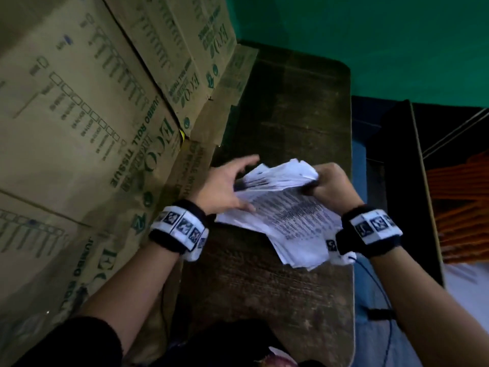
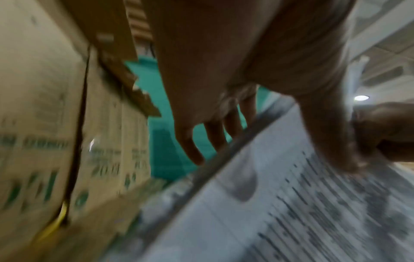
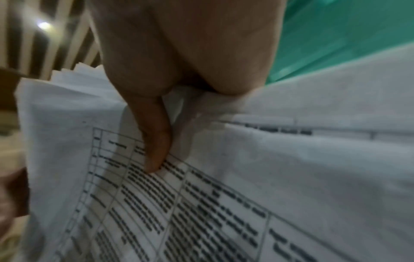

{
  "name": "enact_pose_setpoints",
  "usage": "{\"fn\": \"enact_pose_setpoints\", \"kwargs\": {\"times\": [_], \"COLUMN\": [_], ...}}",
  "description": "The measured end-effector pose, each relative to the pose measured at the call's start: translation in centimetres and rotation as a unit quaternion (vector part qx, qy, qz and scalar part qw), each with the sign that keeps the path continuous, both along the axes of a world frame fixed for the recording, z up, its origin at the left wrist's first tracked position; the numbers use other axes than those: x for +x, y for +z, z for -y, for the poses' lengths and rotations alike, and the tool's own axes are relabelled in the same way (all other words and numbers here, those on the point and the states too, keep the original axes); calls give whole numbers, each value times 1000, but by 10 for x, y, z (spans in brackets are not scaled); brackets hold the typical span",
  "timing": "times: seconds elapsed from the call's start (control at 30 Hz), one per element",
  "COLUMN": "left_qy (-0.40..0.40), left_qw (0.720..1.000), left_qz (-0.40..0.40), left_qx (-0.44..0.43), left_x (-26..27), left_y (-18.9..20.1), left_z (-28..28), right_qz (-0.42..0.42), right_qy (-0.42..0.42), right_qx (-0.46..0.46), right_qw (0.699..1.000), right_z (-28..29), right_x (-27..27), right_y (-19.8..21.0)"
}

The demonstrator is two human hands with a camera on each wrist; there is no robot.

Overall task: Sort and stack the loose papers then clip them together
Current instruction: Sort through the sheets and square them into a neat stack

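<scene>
A thick stack of printed papers (image 1: pixel 291 215) hangs just above the dark wooden table (image 1: pixel 291 115), its sheets fanned and uneven. My right hand (image 1: pixel 328 184) grips the stack's far right corner. In the right wrist view its thumb (image 3: pixel 156 141) presses on the top sheet's printed table (image 3: pixel 201 203) and the fingers are hidden behind the papers. My left hand (image 1: pixel 230 184) is at the stack's left edge with its fingers spread and nearly straight (image 2: pixel 215 134) past the paper edge. Its thumb (image 2: pixel 325 133) lies on the top page (image 2: pixel 268 212). No clip is in view.
Tall cardboard boxes (image 1: pixel 92 115) printed with green letters stand close along the table's left side. A green wall (image 1: pixel 370 35) is behind. Right of the table is a dark frame with an orange slatted thing (image 1: pixel 463 207). A thin blue cable (image 1: pixel 381 300) hangs from my right wrist.
</scene>
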State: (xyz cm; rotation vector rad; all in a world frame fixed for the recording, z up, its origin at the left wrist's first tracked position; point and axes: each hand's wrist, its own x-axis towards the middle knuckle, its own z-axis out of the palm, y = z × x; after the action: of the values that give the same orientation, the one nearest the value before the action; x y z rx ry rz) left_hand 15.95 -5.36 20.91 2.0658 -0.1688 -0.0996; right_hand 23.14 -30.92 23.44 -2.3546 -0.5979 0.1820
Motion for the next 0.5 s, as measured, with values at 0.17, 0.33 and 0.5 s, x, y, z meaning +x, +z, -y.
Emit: {"fn": "enact_pose_setpoints", "kwargs": {"times": [0.17, 0.33, 0.5], "left_qy": [110, 211, 284], "left_qw": [988, 961, 925], "left_qz": [-87, -145, -169], "left_qx": [-60, -103, -187], "left_x": [-14, -30, -47], "left_y": [-51, -56, -67], "left_z": [18, -2, -37], "right_qz": [-64, -77, -261], "right_qy": [39, -79, -201], "right_qx": [-95, -333, 100], "right_qw": [993, 936, 939], "right_z": [-19, 58, 109], "right_x": [-1, -10, -48], "right_y": [-27, -50, -81]}}
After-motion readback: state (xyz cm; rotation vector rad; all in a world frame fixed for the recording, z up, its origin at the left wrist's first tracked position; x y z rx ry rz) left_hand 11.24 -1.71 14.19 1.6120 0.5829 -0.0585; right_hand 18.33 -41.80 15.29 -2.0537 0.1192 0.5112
